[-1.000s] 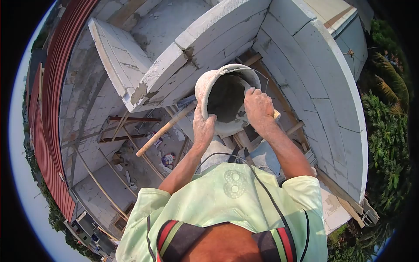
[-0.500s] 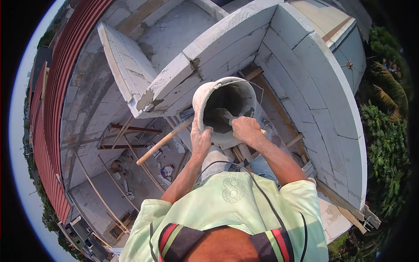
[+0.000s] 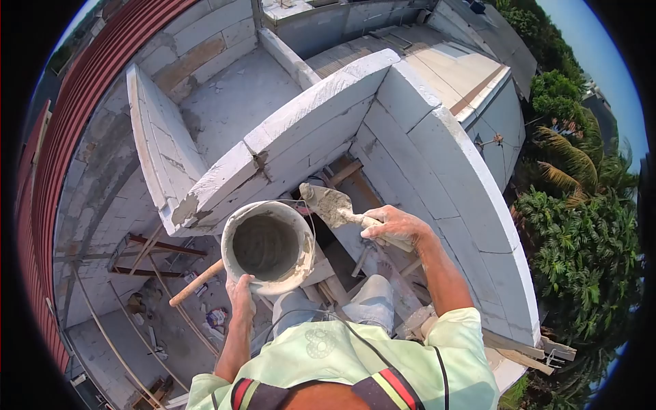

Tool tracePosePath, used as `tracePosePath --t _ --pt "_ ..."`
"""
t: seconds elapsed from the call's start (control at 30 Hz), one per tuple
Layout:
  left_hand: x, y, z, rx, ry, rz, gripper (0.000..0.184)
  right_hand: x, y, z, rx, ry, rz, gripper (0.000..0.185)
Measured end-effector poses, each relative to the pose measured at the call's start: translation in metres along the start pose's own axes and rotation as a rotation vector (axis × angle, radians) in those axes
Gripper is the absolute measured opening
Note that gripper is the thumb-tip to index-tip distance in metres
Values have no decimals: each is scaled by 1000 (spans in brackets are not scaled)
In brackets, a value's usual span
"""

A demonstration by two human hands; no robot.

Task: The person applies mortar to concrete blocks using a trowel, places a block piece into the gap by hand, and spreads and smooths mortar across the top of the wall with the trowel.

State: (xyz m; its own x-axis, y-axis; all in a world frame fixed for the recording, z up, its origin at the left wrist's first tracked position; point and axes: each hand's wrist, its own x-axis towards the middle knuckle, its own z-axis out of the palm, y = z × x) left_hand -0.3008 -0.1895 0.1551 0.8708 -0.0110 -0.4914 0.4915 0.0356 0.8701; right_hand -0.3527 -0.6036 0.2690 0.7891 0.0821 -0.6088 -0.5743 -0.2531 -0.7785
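My left hand (image 3: 240, 295) grips the near left rim of a pale bucket (image 3: 305, 270), thumb on the edge. Wet grey mortar (image 3: 265, 247) lies inside the bucket, which has a thin wire handle. In my right hand (image 3: 396, 227) is a trowel (image 3: 352, 217), gripped by its handle. Its blade points left, carries a layer of mortar, and is just right of the bucket, outside the rim. A round wooden handle (image 3: 197, 281) sticks out left of the bucket; its other end is hidden behind it.
White block walls (image 3: 451, 184) meet in a corner ahead and curve past my right side. A shorter wall (image 3: 160, 137) stands at left. Wooden poles (image 3: 102, 328) and debris lie far below on the left. Timber pieces (image 3: 335, 287) are under the bucket. Trees (image 3: 574, 239) grow beyond the right wall.
The trowel has come out of the bucket and moved right, with mortar on its blade. The bucket now sits lower and further left in view, its mouth facing up toward me.
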Motion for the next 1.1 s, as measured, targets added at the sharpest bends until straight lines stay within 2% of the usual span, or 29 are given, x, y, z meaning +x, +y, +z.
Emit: tracePosePath --t 0.03,0.13,0.2,0.23,0.27,0.33,0.4,0.43,0.5,0.53,0.57,0.63,0.73,0.83,0.97,1.03,1.1 --pt "-4 -5 -12 -28 59 -15 51 -7 -10 -19 67 47 51 29" --pt "-31 10 -34 -45 199 -130 45 -16 -39 -75 -13 364 25 24" --pt "-28 -26 -80 -31 299 -184 39 -6 -45 -119 -78 552 25 23" --pt "-37 -23 -91 -27 334 -246 39 4 -43 -145 -118 640 17 23" --pt "-33 -53 -121 -52 364 -195 39 15 -44 -168 -152 712 2 26" --pt "-46 -66 -144 -110 488 -213 40 43 -45 -217 -194 782 -15 29" --pt "-65 -51 -143 -175 559 -201 40 74 -46 -259 -623 1040 105 35" --pt "-73 -52 -147 -206 597 -186 40 82 -55 -262 -631 1038 101 35" --pt "-86 -61 -166 -166 699 -202 41 102 -70 -265 -860 1206 199 37" --pt "-94 -63 -179 -75 703 -246 44 113 -72 -272 -866 1206 192 37" --pt "-99 -70 -187 -75 737 -203 47 128 -70 -280 -941 1195 242 34" --pt "-114 -57 -173 -172 779 -145 51 152 -61 -288 -1017 1185 286 32" --pt "-130 -79 -202 -98 787 -195 43 176 -52 -293 -1322 1255 319 27" --pt "-139 -98 -222 -18 810 -289 45 188 -45 -296 -1287 1338 320 28" --pt "-143 -132 -243 87 826 -317 46 185 -41 -295 -1328 1308 356 29" --pt "-140 -149 -252 126 847 -375 45 184 -38 -295 -1304 1391 333 29" --pt "-137 -166 -259 167 864 -431 44 183 -37 -300 -1306 1341 343 29"
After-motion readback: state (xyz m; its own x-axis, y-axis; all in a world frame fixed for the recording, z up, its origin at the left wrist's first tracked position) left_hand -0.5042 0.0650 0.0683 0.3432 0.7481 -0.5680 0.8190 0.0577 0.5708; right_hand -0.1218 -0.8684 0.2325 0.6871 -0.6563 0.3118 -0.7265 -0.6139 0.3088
